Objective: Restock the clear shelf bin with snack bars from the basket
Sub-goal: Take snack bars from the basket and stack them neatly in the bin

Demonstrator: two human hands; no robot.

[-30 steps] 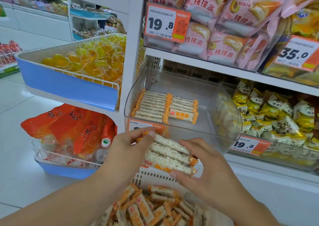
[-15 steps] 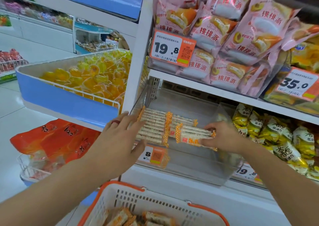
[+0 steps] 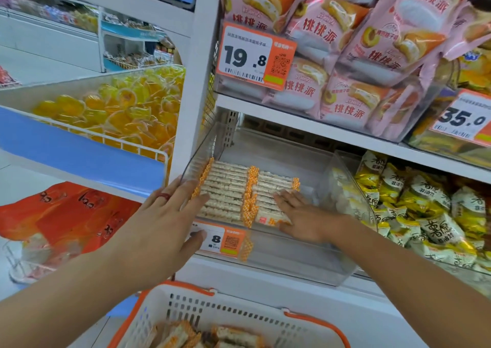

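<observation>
Since half a second ago the right hand [image 3: 303,216] is no longer pinching a bundle in mid-air over the bin: it is now lying flat, fingers straight and released, on the near end of the right-hand row of snack bars [image 3: 268,199], pressing them down into place, while a second ago both hands were gripping that bundle low over the basket. The left hand [image 3: 162,225] is also spreading out, fingers extended and holding nothing, its fingertips resting at the near left corner of the clear shelf bin [image 3: 305,262] beside the left row of bars [image 3: 224,188], its thumb lying across the price label [image 3: 221,238] on the bin's front. The bars are sitting in two rows along the bin's left side, with the right part and the far part of the bin still bare, so the restocking is looking only partly done. The risk from here is that the flat pressing hand is sliding the slick wrapped bars sideways or toward the far wall, skewing the neat rows; pushing hard could also be crushing the crumbly bars or shifting the light bin on its shelf. Withdrawing the right forearm carelessly could be dragging the nearest bars over the low front lip. The basket [image 3: 313,321] is waiting near and below, more bars [image 3: 212,334] lying inside it.
</observation>
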